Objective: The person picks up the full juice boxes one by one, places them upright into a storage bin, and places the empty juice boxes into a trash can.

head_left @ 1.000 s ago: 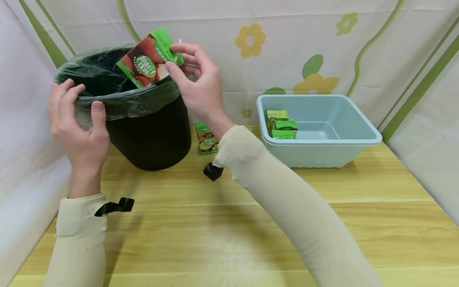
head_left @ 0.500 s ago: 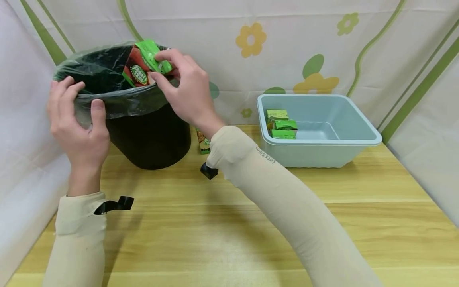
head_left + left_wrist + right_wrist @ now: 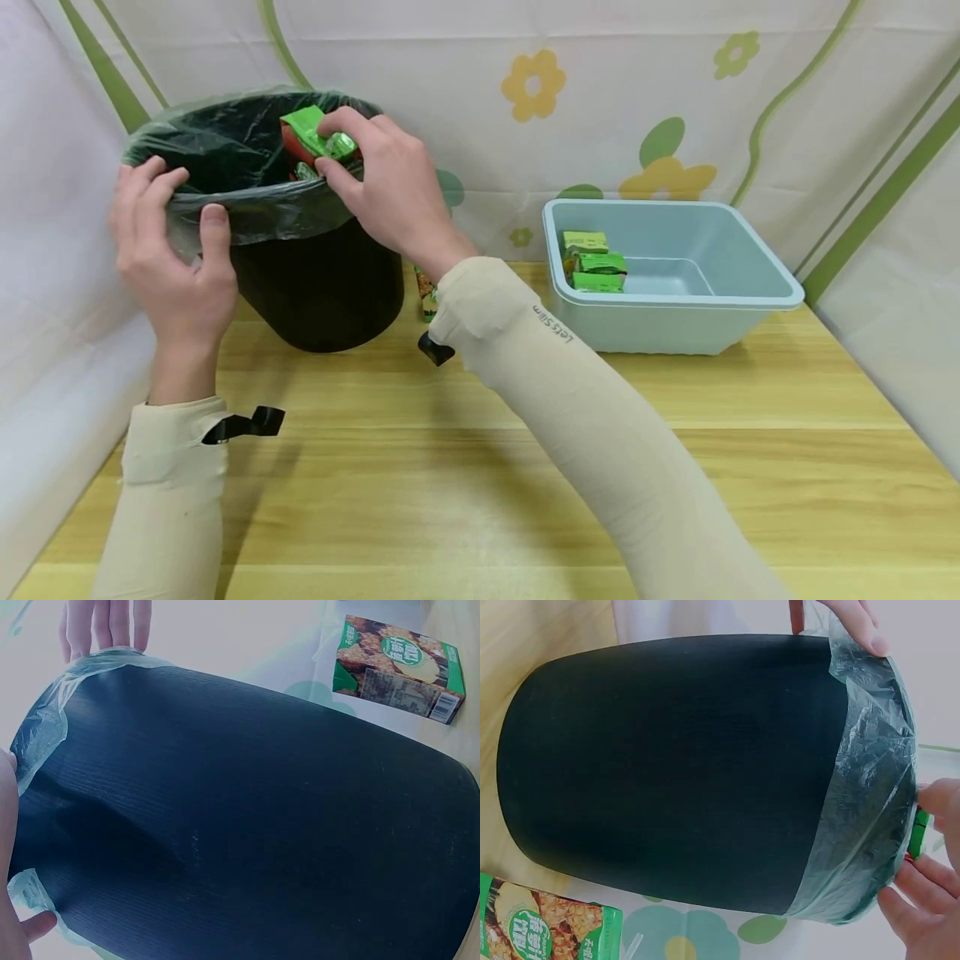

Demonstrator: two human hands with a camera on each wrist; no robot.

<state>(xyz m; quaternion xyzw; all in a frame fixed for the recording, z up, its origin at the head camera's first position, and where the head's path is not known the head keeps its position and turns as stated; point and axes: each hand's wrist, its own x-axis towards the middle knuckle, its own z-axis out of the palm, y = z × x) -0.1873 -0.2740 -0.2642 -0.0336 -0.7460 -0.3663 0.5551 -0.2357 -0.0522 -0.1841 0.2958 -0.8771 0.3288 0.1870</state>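
Note:
A black trash can (image 3: 322, 292) stands at the left, lined with a thin clear-green plastic bag (image 3: 277, 215) folded over its rim. My left hand (image 3: 176, 267) grips the near-left rim, fingers over the edge and thumb on the outer side. Thumb and fingers of my right hand (image 3: 393, 192) pinch the green top of a red-and-green juice carton (image 3: 303, 129) at the can's mouth. The carton's lower part is hidden behind the rim. Beside the can, a pineapple juice carton (image 3: 401, 667) sits on the table, partly covered by my right arm in the head view.
To the right stands a light-blue plastic basin (image 3: 667, 329) with several green-topped cartons (image 3: 600, 265) along its left side. A flower-patterned cloth (image 3: 480, 108) hangs behind the wooden table (image 3: 450, 467). White cloth (image 3: 60, 292) borders the left.
My right hand has moved left and down, lowering the juice carton from above the rim partly into the lined trash can. My left hand keeps its grip on the rim.

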